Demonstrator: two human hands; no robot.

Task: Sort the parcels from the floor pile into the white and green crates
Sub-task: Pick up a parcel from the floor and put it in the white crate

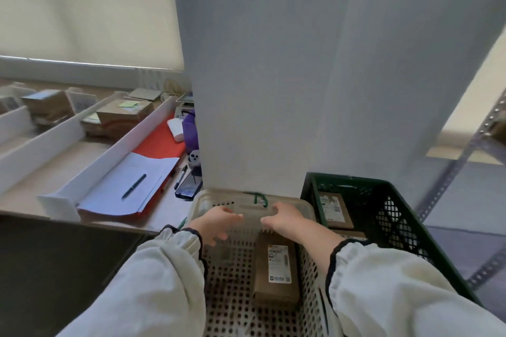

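Note:
A white perforated crate (235, 293) stands right below me with one brown labelled parcel (276, 268) lying along its right side. To its right stands a green crate (388, 216) holding brown labelled parcels (335, 209). My left hand (216, 223) and my right hand (283, 217) both hover over the far end of the white crate, fingers spread, nothing in either. Cream sleeves cover both arms. The floor pile is out of sight.
A desk on the left carries white dividers (117, 150), cardboard boxes (120, 115), a red folder with papers and a pen (134, 186), and a phone (189, 186). A grey pillar (273, 76) rises behind the crates. A metal shelf upright (465, 161) stands at right.

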